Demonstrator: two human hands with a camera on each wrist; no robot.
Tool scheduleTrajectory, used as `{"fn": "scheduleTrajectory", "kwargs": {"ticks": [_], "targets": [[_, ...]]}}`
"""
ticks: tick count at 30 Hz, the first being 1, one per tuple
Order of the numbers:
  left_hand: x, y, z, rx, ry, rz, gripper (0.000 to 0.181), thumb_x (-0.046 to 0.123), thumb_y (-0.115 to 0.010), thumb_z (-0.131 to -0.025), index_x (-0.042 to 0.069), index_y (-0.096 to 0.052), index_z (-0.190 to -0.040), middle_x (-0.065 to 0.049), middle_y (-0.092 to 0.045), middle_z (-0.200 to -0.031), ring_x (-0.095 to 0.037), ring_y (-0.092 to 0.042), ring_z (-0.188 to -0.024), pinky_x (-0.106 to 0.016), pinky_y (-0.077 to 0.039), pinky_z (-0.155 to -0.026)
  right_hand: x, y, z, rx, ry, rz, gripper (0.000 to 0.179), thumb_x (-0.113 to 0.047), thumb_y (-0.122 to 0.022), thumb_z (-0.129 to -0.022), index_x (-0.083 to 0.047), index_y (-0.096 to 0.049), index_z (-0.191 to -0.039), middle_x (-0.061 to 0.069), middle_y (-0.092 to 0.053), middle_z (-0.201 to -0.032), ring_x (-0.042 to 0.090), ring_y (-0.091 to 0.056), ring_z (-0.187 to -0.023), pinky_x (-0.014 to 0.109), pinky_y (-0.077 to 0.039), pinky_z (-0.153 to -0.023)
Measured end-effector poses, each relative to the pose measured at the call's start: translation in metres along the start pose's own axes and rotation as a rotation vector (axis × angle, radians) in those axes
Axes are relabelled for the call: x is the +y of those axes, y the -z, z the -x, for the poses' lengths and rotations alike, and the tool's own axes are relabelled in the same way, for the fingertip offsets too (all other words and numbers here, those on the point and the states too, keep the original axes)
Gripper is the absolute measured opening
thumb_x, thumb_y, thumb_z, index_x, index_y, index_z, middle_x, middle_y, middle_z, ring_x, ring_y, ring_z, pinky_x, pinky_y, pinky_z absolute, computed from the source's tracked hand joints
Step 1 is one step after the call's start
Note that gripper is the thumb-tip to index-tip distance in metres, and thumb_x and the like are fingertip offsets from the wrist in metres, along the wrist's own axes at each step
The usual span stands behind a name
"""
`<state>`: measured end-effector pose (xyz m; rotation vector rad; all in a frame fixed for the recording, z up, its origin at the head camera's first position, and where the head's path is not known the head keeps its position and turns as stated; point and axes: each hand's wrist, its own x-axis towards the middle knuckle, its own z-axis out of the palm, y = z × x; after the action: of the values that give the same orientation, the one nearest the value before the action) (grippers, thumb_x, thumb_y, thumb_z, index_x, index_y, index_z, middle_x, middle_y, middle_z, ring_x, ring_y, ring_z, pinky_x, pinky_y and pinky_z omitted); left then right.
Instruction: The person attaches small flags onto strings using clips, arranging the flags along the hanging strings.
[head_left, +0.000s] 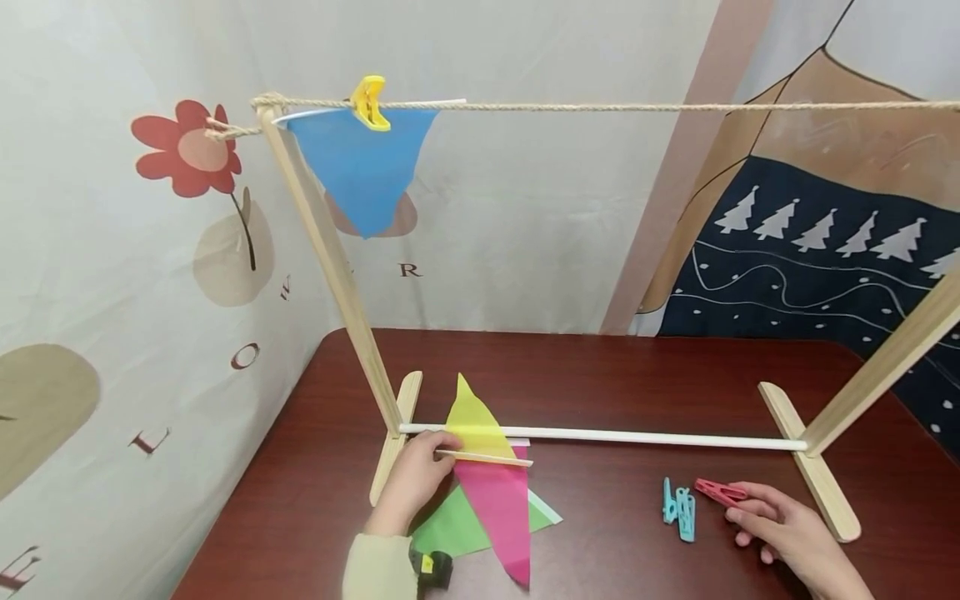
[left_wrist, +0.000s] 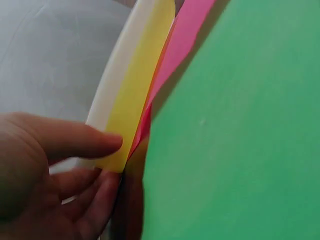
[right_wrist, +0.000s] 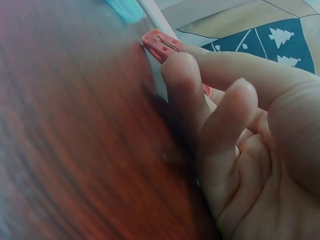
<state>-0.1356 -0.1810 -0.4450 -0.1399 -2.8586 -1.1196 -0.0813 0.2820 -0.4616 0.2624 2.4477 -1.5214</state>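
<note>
My left hand [head_left: 416,475] pinches the white-edged end of a yellow pennant [head_left: 472,421]; the left wrist view shows thumb and fingers on its yellow edge [left_wrist: 125,115]. Beneath it lie a pink pennant [head_left: 498,500] and a green pennant [head_left: 442,525], overlapping on the table. In my right hand [head_left: 787,529], a red clothespin [head_left: 720,492] is held between thumb and fingers, also seen in the right wrist view as a red clip [right_wrist: 162,45]. Two light-blue clothespins [head_left: 686,514] lie just left of that hand.
A wooden frame with a left post [head_left: 330,267] and right post [head_left: 892,358] stands on the brown table [head_left: 600,375]. A rope [head_left: 600,107] runs between the tops, bearing a blue pennant [head_left: 363,175] under a yellow clip [head_left: 370,104]. A white rod [head_left: 637,436] joins the bases.
</note>
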Motion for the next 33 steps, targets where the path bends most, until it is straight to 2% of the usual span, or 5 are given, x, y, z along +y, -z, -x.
{"fn": "scheduleTrajectory", "kwargs": {"ticks": [3,8,17,26,33], "targets": [[0.0044,-0.0028,-0.0005,0.011,0.004,-0.050,0.014,0.004,-0.062,-0.080,0.012,-0.068,-0.089,-0.005,-0.065,-0.096,-0.021,-0.061,-0.089,-0.038,-0.048,-0.078,0.0022,0.0006,0.0021,0.039,0.022,-0.005,0.057,-0.026,-0.064,-0.086,0.003,-0.041,-0.129,0.003,-0.065,-0.088,0.013,-0.061,-0.065,0.028,-0.048,-0.049],[0.0028,-0.0003,0.0026,0.014,0.029,-0.075,0.015,0.004,-0.062,-0.081,0.010,-0.068,-0.093,-0.006,-0.066,-0.097,-0.022,-0.061,-0.089,-0.040,-0.048,-0.077,0.0020,-0.0024,0.0002,0.020,0.002,-0.004,0.060,-0.027,-0.064,-0.086,0.003,-0.038,-0.131,0.002,-0.065,-0.088,0.013,-0.060,-0.065,0.028,-0.048,-0.049],[0.0021,0.0024,-0.0007,0.011,0.062,-0.045,0.013,0.011,-0.059,-0.084,0.013,-0.067,-0.095,0.001,-0.065,-0.090,-0.013,-0.054,-0.075,-0.033,-0.045,-0.070,0.0023,0.0020,0.0000,-0.006,0.004,-0.011,0.057,-0.023,-0.057,-0.091,0.004,-0.033,-0.136,0.003,-0.066,-0.092,0.013,-0.061,-0.067,0.028,-0.048,-0.049],[0.0020,0.0026,-0.0005,0.026,0.073,-0.057,0.015,0.017,-0.060,-0.087,0.014,-0.070,-0.097,0.000,-0.067,-0.094,-0.018,-0.061,-0.087,-0.039,-0.047,-0.079,0.0010,0.0036,-0.0003,-0.014,-0.064,-0.036,0.065,-0.038,-0.050,-0.093,0.003,-0.029,-0.139,0.002,-0.065,-0.092,0.013,-0.062,-0.070,0.030,-0.048,-0.051],[0.0016,0.0029,-0.0006,0.039,0.088,-0.068,0.017,0.017,-0.059,-0.087,0.014,-0.070,-0.099,-0.002,-0.067,-0.098,-0.020,-0.062,-0.090,-0.041,-0.047,-0.080,-0.0003,0.0019,0.0010,0.007,-0.036,-0.037,0.060,-0.038,-0.050,-0.093,0.002,-0.035,-0.135,0.002,-0.065,-0.090,0.014,-0.062,-0.070,0.030,-0.048,-0.051]]}}
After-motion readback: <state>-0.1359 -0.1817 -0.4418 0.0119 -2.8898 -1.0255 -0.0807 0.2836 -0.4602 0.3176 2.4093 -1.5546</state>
